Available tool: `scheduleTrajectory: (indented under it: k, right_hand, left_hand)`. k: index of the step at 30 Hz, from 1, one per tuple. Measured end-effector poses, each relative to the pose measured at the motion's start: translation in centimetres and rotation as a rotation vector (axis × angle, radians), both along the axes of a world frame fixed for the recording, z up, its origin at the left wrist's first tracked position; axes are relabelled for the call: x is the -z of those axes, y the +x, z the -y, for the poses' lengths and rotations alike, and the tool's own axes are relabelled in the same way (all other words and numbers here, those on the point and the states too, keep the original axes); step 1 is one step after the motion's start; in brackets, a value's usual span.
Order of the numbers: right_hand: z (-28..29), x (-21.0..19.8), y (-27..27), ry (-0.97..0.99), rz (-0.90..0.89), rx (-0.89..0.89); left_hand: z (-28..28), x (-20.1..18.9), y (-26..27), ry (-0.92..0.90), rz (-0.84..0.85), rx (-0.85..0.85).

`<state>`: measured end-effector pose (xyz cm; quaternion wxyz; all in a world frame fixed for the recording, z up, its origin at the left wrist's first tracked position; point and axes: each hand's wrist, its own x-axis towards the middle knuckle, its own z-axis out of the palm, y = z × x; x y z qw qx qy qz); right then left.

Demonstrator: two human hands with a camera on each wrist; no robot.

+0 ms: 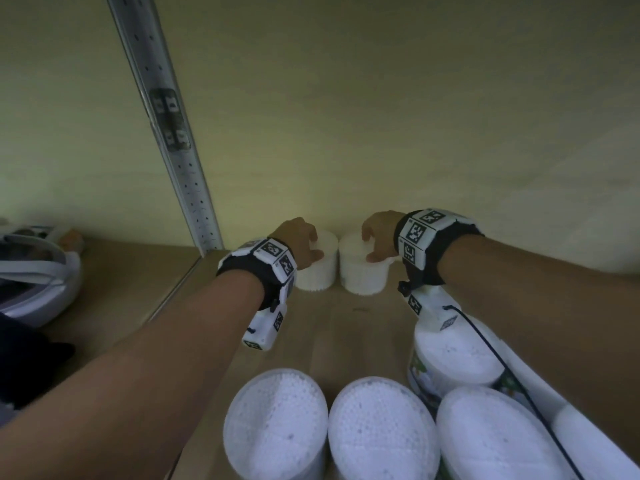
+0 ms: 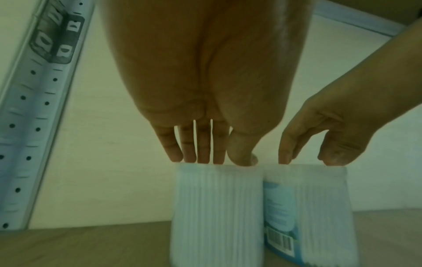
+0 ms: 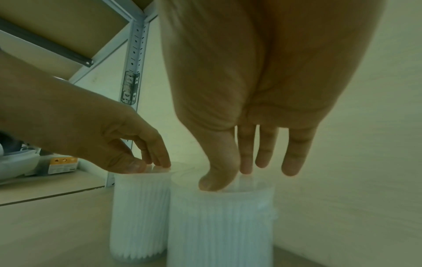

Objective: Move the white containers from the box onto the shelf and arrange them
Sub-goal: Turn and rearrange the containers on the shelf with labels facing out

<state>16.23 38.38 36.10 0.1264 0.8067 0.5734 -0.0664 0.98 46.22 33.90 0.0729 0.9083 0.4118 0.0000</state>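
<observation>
Two ribbed white containers stand side by side at the back of the wooden shelf point(image 1: 353, 323), close to the wall. My left hand point(image 1: 308, 245) comes down on the left container point(image 1: 320, 273), its thumb and fingertips pinching the top rim. My right hand point(image 1: 374, 242) holds the right container point(image 1: 360, 277) the same way. In the left wrist view the left fingertips point(image 2: 203, 159) touch the lid of the left container point(image 2: 217, 207), while the right container point(image 2: 319, 198) shows a blue label. In the right wrist view my thumb and fingers point(image 3: 245, 168) sit on the right container point(image 3: 219, 225).
Several more white containers point(image 1: 277, 424) and a taller labelled white bottle point(image 1: 453, 355) crowd the near right. A perforated metal upright point(image 1: 166, 133) stands left of the two containers. A white and grey object point(image 1: 38, 271) lies on the neighbouring shelf bay.
</observation>
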Motion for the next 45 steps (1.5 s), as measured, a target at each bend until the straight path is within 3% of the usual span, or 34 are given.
scheduleTrajectory:
  k: [8, 19, 27, 32, 45]
  right_hand:
    - [0.4, -0.9, -0.1, 0.098, -0.078, 0.025]
    - [0.0, -0.2, -0.3, 0.044, -0.058, 0.019]
    - [0.4, -0.9, -0.4, 0.047, -0.181, -0.002]
    - [0.3, -0.5, -0.7, 0.101, -0.09, 0.06]
    - [-0.1, -0.5, -1.0, 0.042, -0.12, -0.01]
  left_hand:
    - [0.1, 0.3, -0.1, 0.0, 0.029, -0.013]
    - [-0.3, 0.5, -0.1, -0.008, 0.037, -0.017]
    - [-0.1, 0.6, -0.1, -0.021, 0.056, -0.032]
    - [0.0, 0.5, 0.0, -0.023, 0.063, -0.032]
    - [-0.1, 0.7, 0.0, -0.021, 0.063, -0.027]
